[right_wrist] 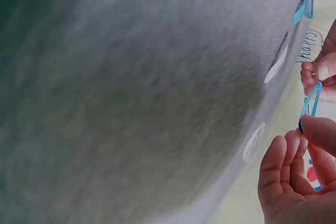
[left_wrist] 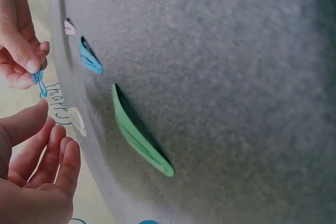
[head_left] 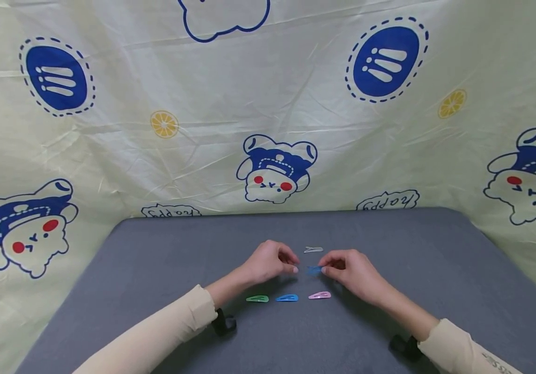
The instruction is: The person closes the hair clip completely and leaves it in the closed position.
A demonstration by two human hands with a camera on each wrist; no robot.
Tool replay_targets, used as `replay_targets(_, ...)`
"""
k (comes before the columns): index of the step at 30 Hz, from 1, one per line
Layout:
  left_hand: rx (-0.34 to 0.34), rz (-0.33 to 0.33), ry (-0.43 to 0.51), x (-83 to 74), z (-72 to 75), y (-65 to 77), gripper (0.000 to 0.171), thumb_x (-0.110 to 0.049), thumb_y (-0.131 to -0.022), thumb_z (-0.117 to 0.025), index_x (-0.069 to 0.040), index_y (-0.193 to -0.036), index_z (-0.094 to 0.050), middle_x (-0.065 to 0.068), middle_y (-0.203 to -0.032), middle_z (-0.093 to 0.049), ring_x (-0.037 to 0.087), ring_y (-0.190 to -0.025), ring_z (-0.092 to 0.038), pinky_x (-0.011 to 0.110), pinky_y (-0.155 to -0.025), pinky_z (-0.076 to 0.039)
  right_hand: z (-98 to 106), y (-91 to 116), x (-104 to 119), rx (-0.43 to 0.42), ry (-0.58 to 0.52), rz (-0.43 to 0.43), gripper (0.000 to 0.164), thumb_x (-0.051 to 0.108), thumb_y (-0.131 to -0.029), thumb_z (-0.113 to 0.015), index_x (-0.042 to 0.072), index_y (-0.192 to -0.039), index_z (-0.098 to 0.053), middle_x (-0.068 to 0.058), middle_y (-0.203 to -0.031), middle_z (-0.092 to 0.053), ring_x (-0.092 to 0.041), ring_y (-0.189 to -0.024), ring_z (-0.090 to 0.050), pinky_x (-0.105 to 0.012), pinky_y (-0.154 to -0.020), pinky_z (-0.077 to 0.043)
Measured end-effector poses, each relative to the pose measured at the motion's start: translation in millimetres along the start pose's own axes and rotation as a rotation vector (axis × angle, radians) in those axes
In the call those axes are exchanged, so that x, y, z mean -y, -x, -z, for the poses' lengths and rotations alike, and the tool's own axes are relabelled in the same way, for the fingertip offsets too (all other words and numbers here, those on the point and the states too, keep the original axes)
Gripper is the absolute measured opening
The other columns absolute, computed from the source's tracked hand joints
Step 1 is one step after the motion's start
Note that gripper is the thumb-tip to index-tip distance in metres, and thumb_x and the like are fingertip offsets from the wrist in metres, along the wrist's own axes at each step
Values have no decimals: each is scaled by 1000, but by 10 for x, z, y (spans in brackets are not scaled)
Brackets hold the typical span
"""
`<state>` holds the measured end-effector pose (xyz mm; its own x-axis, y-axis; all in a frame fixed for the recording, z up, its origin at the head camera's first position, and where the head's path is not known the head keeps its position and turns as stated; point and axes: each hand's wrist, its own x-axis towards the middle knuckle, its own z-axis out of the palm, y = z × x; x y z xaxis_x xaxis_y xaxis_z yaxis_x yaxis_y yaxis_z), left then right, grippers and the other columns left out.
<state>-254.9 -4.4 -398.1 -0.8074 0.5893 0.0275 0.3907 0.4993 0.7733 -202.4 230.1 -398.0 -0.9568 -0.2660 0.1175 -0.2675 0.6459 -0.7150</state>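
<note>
My right hand (head_left: 358, 275) pinches a blue snap hair clip (right_wrist: 311, 100) between thumb and fingers, above the table. The clip's two arms stand spread apart in the right wrist view. Across from it, my left hand (head_left: 272, 262) hovers near the clip's free end, fingers loosely bent and holding nothing. A green hair clip (head_left: 257, 298), a second blue one (head_left: 287, 297) and a pink one (head_left: 319, 295) lie in a row on the near side of the hands. Beyond the hands lies a white hair clip (head_left: 313, 249), its arms also spread.
The grey cloth-covered table (head_left: 155, 259) stretches out on both sides of the arms. A pale printed curtain (head_left: 216, 93) hangs behind and beside it. Black straps (head_left: 223, 323) sit at both wrists, by the light sleeves (head_left: 169, 327).
</note>
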Motion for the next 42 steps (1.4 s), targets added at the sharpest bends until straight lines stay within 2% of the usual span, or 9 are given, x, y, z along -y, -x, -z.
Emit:
replay_targets(9, -64, -44, -5, -6, 104, 175, 16, -11, -87, -75, -5, -102, -76, -6, -87, -65, 14, -79, -57, 26, -69, -48, -48, 35, 117, -73, -9, 24, 11, 8, -90, -71, 16, -96, -73, 4, -94, -67, -14, -81, -60, -31, -72, -51)
replay_targets(15, -105, -62, 29, -44, 180, 287, 17, -13, -87, -76, -6, -102, -76, -8, -89, -65, 13, -82, -58, 28, -73, -49, -65, 75, 244, -104, -19, 26, 9, 10, -91, -71, 16, -98, -73, 4, -96, -67, -14, -81, -60, -31, -73, -52)
replay_targets(26, -170, -89, 57, -108, 230, 594, 16, -16, -88, -75, -13, -104, -76, 2, -100, -67, 12, -86, -58, 28, -78, -51, -100, 206, 455, -151, -65, 72, 9, 10, -91, -71, 16, -98, -72, 5, -92, -65, -14, -79, -60, -29, -71, -52)
replay_targets(33, -200, -75, 52, -166, 254, 774, 15, -17, -87, -76, -16, -103, -76, -11, -94, -65, 13, -89, -59, 30, -80, -50, -151, 303, 622, -186, -69, 77, 12, 10, -91, -72, 20, -97, -72, 9, -91, -65, -11, -80, -60, -29, -73, -52)
replay_targets(38, -228, -86, 78, -221, 269, 882, 15, -17, -87, -76, -17, -102, -76, -12, -95, -65, 16, -91, -60, 38, -83, -52, -165, 371, 738, -218, -55, 83, 15, 9, -90, -72, 24, -95, -72, 11, -88, -63, -10, -79, -59, -28, -71, -51)
replay_targets(42, -235, -84, 94, -273, 280, 973, 15, -16, -87, -77, -19, -101, -75, -14, -95, -65, 13, -90, -60, 41, -85, -51, -182, 428, 810, -222, -60, 84, 17, 10, -90, -73, 25, -95, -71, 12, -89, -63, -9, -79, -60, -28, -70, -52)
